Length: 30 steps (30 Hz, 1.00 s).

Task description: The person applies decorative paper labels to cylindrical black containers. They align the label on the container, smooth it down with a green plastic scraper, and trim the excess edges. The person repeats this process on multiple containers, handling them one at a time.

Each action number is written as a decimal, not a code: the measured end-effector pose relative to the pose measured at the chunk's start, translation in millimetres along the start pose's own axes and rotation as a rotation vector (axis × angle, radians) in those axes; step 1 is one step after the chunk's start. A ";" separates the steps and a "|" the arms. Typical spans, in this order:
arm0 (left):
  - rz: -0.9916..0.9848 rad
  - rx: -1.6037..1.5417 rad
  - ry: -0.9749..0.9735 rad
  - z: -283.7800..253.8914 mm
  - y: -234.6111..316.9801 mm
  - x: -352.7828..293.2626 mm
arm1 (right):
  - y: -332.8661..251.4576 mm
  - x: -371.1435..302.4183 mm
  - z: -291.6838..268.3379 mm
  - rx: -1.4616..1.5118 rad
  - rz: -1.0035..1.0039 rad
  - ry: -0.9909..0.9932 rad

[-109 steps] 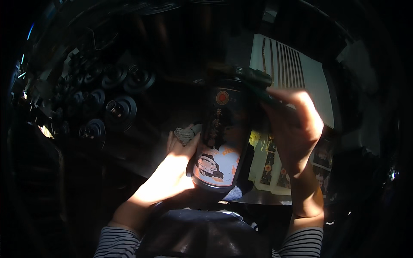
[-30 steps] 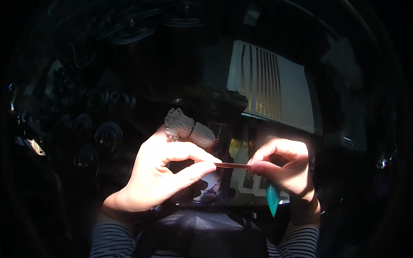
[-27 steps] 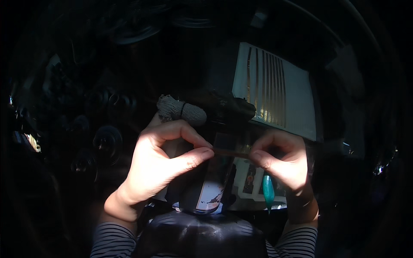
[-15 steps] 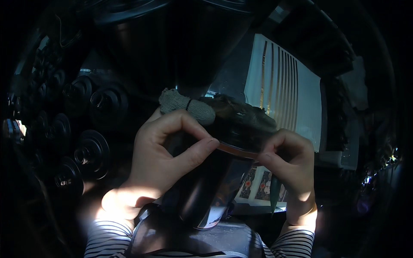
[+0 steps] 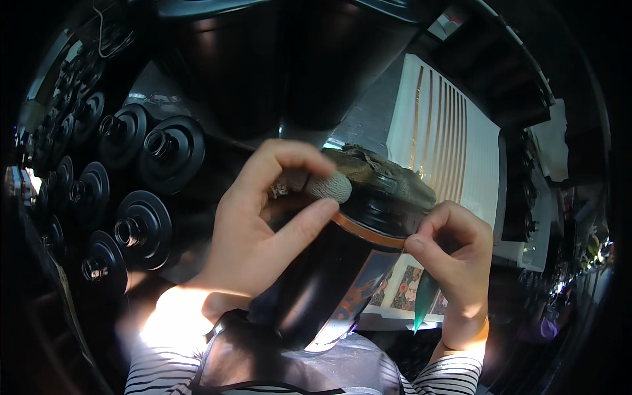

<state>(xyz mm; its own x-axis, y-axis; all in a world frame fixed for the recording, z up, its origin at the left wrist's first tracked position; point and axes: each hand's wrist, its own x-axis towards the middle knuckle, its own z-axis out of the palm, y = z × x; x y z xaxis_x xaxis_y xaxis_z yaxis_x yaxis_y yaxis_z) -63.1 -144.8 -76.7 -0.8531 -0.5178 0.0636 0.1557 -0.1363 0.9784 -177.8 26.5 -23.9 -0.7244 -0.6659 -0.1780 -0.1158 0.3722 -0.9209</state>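
A black cylindrical canister lies tilted against my lap, its shoulder end away from me. A narrow copper-coloured strip runs across it just below the shoulder. My left hand has its thumb against the canister near the strip's left end, while its index finger is lifted and blurred, apart from the thumb. My right hand pinches the strip's right end between thumb and index finger. A green pointed blade-like thing sticks out below the right hand; whether the hand holds it is hidden.
Beyond the canister sits a cloth bundle, with a grey knitted roll beside it. A white sheet at the right carries several copper strips. Several black flanged parts stand at left. Large black cylinders rise at the back.
My left index finger has come up off the strip, parting from the thumb. The strip, stretched between both hands before, now lies along the canister. The right hand keeps its pinch.
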 end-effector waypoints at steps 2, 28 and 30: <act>-0.091 -0.227 -0.042 0.6 -7.3 3.0 | -0.7 -2.2 -0.4 0.005 0.014 0.012; 0.036 -0.028 0.068 13.2 -24.3 -47.1 | -0.1 0.2 6.9 -0.064 -0.036 0.000; 0.041 0.011 0.062 14.5 -22.8 -47.5 | 0.3 -1.7 4.6 -0.103 -0.036 0.008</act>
<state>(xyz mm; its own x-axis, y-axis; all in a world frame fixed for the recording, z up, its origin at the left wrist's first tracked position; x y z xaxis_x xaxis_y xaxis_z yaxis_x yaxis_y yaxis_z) -33.3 -104.9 -99.2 -0.8138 -0.5739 0.0914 0.1837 -0.1048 0.9774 -173.5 24.8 -25.4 -0.7236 -0.6754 -0.1421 -0.2112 0.4127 -0.8861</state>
